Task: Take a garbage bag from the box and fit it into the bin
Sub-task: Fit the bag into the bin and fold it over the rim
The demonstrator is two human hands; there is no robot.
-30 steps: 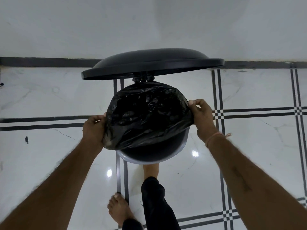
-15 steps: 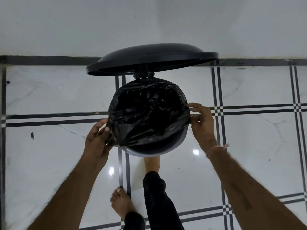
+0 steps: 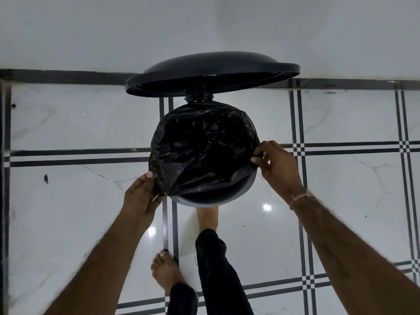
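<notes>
On the left, the person's left hand (image 3: 141, 196) was closed on the garbage bag (image 3: 204, 151), gripping its loose edge at the near-left side of the bin (image 3: 218, 199). The bag itself sat in the mouth of the bin in the middle. Its black film was stretched over the far rim and both sides, and its hollow sagged down inside. Above it the lid (image 3: 211, 71) stood raised. A bare foot (image 3: 208, 217) was planted at the bin's base on the tiled floor (image 3: 68, 223), presumably on a pedal I could not see. On the right, the right hand (image 3: 279, 167) pinched the bag's edge between curled fingers at the right side of the rim, a little farther from the person than the left hand.

The hands were well apart with the bag between them. Its free hem ran slantwise from one hand to the other, and below that hem a grey arc of rim on the person's side was not yet covered. As I judged it, the hem had to come toward the person and down over that arc. The left hand was nearer to it.
</notes>
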